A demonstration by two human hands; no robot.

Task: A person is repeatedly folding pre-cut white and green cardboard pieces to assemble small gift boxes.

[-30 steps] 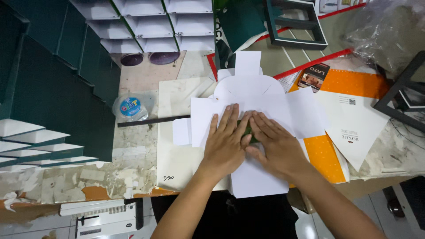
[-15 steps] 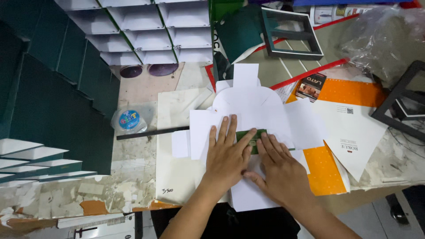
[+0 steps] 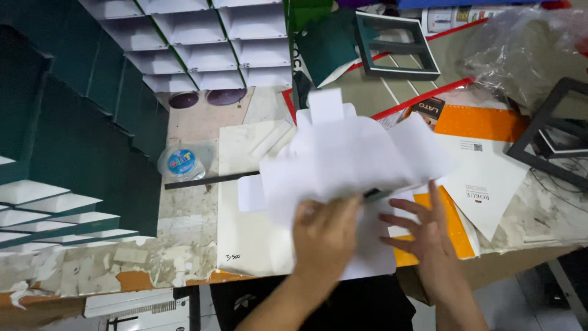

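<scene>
Left hand is blurred but its fingers curl over the lower edge of the white die-cut card blank and pinch it, lifting that edge off the table; right hand is flat with fingers spread, resting on the lower right part of the same blank, gripping nothing. A dark green strip shows at the raised edge between the hands; can't tell if either hand touches it. Only one view, the head camera. The blank lies centre of a worn, chipped worktable, on top of a cream board, with an orange sheet and a white folded sheet under its right side. Left of it: a thin black rod and a round clear tub with a blue label. Far left and top: stacks of dark green boxes with white insides. Top right: dark green window frames, a black frame, crumpled clear plastic. Versus half a second ago: both hands then lay flat pressing the centre of the blank with the green strip between them; now the left has pulled back and is raising the edge, the right has slid out to the right, and the blank is rumpled and lifted rather than flat.
</scene>
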